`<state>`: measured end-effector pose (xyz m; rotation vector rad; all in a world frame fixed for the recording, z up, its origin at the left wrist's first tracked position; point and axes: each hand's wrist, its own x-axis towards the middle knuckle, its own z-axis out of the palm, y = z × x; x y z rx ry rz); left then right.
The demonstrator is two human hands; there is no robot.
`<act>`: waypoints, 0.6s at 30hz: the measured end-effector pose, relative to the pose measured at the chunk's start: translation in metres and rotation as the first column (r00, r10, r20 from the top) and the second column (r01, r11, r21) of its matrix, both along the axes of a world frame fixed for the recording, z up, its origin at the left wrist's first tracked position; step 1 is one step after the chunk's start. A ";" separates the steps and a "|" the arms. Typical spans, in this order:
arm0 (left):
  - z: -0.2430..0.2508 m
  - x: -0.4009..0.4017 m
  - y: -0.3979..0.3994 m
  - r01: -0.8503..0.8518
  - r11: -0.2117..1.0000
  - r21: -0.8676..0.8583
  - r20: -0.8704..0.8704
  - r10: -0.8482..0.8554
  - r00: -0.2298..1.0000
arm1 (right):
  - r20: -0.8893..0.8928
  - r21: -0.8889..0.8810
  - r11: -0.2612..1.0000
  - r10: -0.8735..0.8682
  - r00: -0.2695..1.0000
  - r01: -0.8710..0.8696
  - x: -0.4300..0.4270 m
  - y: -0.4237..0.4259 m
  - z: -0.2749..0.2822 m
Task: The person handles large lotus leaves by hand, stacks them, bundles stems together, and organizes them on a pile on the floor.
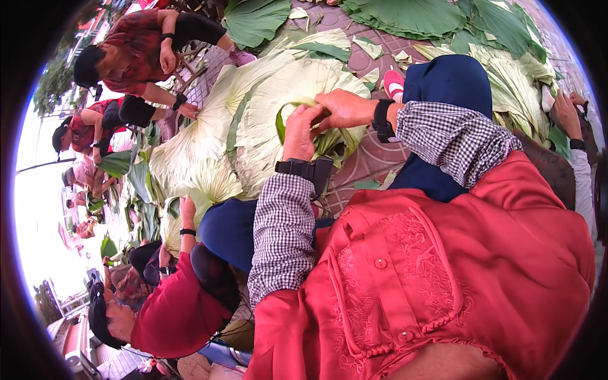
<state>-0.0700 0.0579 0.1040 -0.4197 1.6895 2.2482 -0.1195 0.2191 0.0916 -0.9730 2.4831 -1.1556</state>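
Observation:
My left hand and my right hand meet in front of me, fingertips close together at a folded edge of a green lotus leaf. Part of this leaf curls up to the left of my left hand, and more of it hangs below my fingers. Behind and under my hands lies a stack of large, pale, yellowish-green lotus leaves with their veined faces showing. Both wrists wear black bands over or beside checked sleeves. My fingers partly hide the edge between them.
Darker green lotus leaves lie on the red paving at the far side, with pale leaves piled at the right. Leaf scraps are scattered on the paving. Several people sit along the left, handling leaves; another person's hands show at the far right.

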 end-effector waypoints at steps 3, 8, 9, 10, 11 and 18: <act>-0.005 0.003 0.002 0.053 0.996 -0.073 0.055 -0.049 0.997 | 0.015 0.142 0.984 -0.110 0.994 0.107 -0.011 0.006 -0.002; -0.067 0.020 -0.042 -0.066 0.997 -0.034 0.373 0.074 0.925 | 0.222 0.092 0.939 -0.343 0.913 0.330 -0.023 0.036 0.003; -0.080 0.023 -0.055 -0.136 0.991 0.002 0.452 0.121 0.884 | 0.250 0.098 0.919 -0.395 0.884 0.383 -0.026 0.043 0.006; -0.093 0.025 -0.066 -0.211 0.977 -0.013 0.472 0.192 0.860 | 0.228 0.110 0.912 -0.411 0.883 0.396 -0.030 0.049 0.011; -0.104 0.026 -0.076 -0.289 0.956 -0.048 0.505 0.273 0.819 | 0.211 0.129 0.904 -0.427 0.879 0.408 -0.033 0.056 0.016; -0.151 0.003 -0.092 -0.215 0.955 -0.205 0.488 0.290 0.823 | -0.036 0.104 0.889 -0.444 0.895 0.446 -0.041 0.077 0.038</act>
